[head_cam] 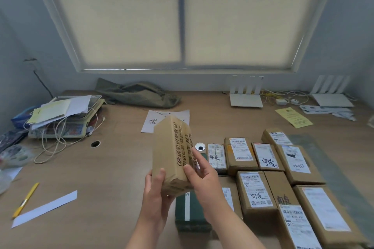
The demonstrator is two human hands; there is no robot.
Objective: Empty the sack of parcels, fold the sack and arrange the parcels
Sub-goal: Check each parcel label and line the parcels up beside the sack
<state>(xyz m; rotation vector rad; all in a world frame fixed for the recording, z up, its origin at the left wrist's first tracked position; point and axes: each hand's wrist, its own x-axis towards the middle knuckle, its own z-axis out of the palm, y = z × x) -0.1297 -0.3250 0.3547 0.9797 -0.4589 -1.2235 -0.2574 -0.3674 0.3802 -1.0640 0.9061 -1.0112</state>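
Across the counter (pixel 113 168), right half: laid-out parcels (pixel 255 190) in rough rows, labels up, edges touching or nearly so. This block is the landmark. Well beyond it, to the far left against the wall: olive sack (pixel 139 95), flat but rumpled, so emptied by the look of it, with only a loose fold at best. A dark green parcel (pixel 190 212) sits at the block's near-left corner. Just left of the block and lifted off the counter is the held parcel (pixel 172 155), a long brown carton stood on end, printed faces toward the camera; no label shows. Left hand (pixel 155 190) grips its lower end, thumb across the front, fingers wrapped behind. Right hand (pixel 204 180) lies against its right side, fingers nearly straight, thumb on the front edge. Step in hand, as I judge it: arranging. The next move likely calls for turning the carton to find its label, then laying it flat along the block's left edge, squared to its neighbours.
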